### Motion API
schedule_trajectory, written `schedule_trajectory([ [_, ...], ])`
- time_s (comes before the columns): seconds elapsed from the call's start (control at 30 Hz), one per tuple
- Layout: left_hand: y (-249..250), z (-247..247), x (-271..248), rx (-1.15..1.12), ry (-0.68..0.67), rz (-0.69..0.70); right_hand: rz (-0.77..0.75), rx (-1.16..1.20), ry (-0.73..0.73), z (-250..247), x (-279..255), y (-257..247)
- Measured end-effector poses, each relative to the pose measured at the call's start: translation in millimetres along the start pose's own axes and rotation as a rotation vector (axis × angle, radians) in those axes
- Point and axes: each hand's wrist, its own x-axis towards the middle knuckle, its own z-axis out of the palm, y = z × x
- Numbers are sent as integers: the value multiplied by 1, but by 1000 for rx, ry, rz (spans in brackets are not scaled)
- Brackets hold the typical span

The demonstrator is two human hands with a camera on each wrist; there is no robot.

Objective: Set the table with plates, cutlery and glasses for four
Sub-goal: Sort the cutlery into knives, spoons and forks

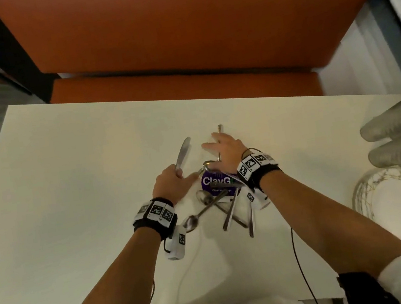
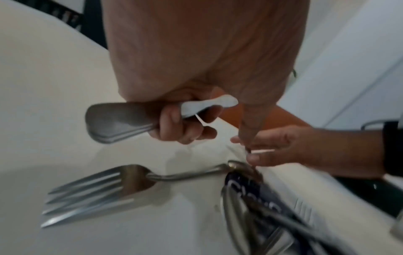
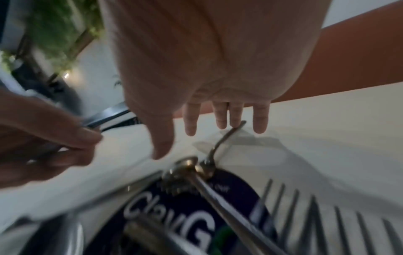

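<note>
My left hand (image 1: 172, 179) (image 2: 185, 127) grips a table knife (image 1: 183, 154) (image 2: 122, 119) by its handle, blade pointing away over the white table (image 1: 71, 197). My right hand (image 1: 222, 148) (image 3: 207, 134) hovers with straight, spread fingers over a steel spoon (image 1: 220, 129) (image 3: 226, 138) lying on the table; whether the fingers touch its handle is unclear. Just behind both hands, several loose forks and spoons (image 1: 229, 212) lie heaped on a purple printed packet (image 1: 215, 182) (image 3: 174, 207). One fork (image 2: 98, 189) lies flat, tines toward the left wrist camera.
A stack of marble-patterned plates (image 1: 398, 210) sits at the table's right edge, with blurred glasses (image 1: 399, 132) beyond it. An orange bench (image 1: 177, 38) runs along the far side. Cables (image 1: 298, 254) trail from my wrists over the near edge.
</note>
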Motion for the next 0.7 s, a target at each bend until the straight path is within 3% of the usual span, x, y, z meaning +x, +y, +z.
schedule_trajectory([
  [0.1,0,14,10,183,35,37,-55,-106,34,8,-3,2],
  [0.2,6,26,16,272,58,82,-19,-46,100,11,-6,13],
  [0.43,-1,29,23,276,58,83,145,50,205,21,-39,45],
  [0.7,-19,25,7,308,28,114,191,71,278,46,-93,47],
])
